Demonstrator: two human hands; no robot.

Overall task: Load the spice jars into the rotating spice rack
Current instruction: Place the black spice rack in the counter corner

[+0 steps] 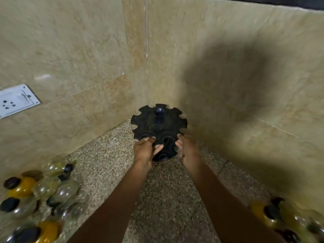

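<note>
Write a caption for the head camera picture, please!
Both hands, left and right, reach the empty black spice rack; jars wait nearby.

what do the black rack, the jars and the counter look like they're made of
Rack: probably moulded plastic, matte black with a dull, even surface. Jars: clear glass or clear plastic, since bright glints show and the contents can be seen through them; the blur leaves it open. Their caps look like black plastic. Counter: speckled stone, probably granite or terrazzo, with a fine grainy pattern.
</note>
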